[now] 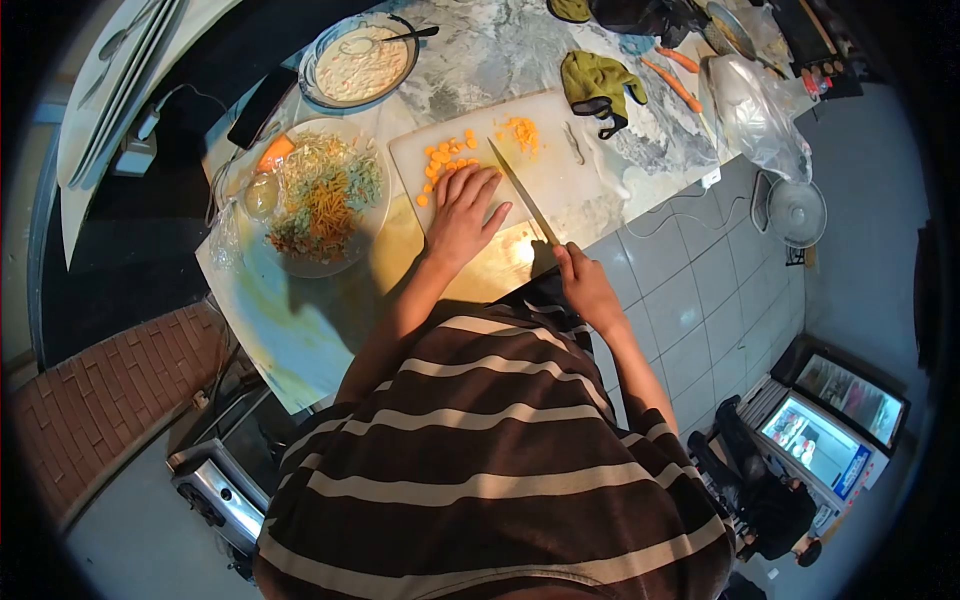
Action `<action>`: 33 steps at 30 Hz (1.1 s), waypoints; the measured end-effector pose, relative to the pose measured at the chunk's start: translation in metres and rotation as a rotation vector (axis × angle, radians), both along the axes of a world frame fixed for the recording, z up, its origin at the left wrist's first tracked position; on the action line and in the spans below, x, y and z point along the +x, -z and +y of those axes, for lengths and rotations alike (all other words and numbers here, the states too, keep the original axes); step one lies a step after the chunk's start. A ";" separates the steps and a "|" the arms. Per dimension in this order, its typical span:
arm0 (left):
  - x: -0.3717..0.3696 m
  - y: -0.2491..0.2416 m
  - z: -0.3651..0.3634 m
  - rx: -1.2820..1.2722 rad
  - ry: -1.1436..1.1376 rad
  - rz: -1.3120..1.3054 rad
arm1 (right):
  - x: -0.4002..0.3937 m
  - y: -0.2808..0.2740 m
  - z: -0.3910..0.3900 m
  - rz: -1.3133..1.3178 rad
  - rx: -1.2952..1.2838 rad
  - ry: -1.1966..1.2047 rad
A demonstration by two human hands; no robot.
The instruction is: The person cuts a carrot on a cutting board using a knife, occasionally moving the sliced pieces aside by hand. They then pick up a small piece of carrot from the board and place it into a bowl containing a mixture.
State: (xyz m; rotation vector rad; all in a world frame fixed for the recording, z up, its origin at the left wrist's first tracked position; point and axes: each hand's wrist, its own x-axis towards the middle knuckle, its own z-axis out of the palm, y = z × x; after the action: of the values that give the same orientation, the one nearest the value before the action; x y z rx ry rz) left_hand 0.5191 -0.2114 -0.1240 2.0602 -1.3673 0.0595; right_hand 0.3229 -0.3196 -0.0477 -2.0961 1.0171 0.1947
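My left hand (465,212) lies over the pale cutting board (605,205), fingers stretched forward and thumb apart. Its fingertips touch or cover some of the orange carrot slices (440,158); what lies beneath them is hidden. In my right hand (588,287) is the handle of a long kitchen knife (525,195). The blade slants up and left across the board, close beside the left fingertips. Past the blade's tip sits a small heap of chopped carrot (520,134). A thin dark strip (574,143) lies farther right on the board.
Left of the board stands a large plate (378,215) of shredded vegetables. Behind it are a bowl of creamy mixture (360,70) with a spoon and a phone (262,108). Green gloves (600,85), whole carrots (675,85) and a plastic bag (758,115) lie right. Another person (775,515) is far behind.
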 end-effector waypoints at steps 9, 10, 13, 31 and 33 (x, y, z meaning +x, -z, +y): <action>0.001 0.000 0.001 0.009 0.024 0.016 | 0.000 0.002 0.006 -0.032 -0.084 -0.035; 0.002 0.001 0.001 0.000 0.027 0.014 | 0.000 0.001 0.007 -0.032 -0.084 -0.034; 0.004 0.000 0.002 0.004 0.030 0.012 | -0.001 0.002 0.008 -0.007 -0.118 -0.042; 0.005 0.000 0.003 0.033 0.036 0.007 | 0.003 0.005 0.012 0.014 -0.143 -0.026; 0.005 0.000 0.002 0.029 0.033 0.009 | 0.004 0.004 0.011 0.033 -0.155 -0.040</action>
State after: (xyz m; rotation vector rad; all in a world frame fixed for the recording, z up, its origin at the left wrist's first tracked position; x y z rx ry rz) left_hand 0.5243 -0.2090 -0.1236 2.0587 -1.4036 0.0157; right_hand 0.3268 -0.3084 -0.0517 -2.2607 1.0395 0.1758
